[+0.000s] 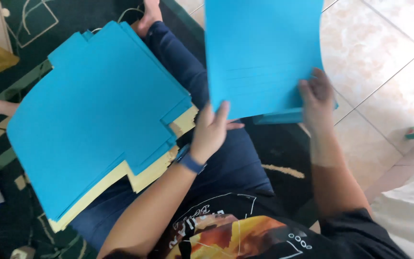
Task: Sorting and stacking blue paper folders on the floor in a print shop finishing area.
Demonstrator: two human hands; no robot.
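A stack of blue and yellow sheets rests on the person's left thigh. The left hand and the right hand each grasp a lower corner of one blue sheet, held raised above the lap, over a thin blue stack beneath it.

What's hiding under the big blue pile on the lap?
Yellow sheets stick out beneath the blue pile along its near edge. Under those, a leg in jeans. How far the yellow goes is covered.
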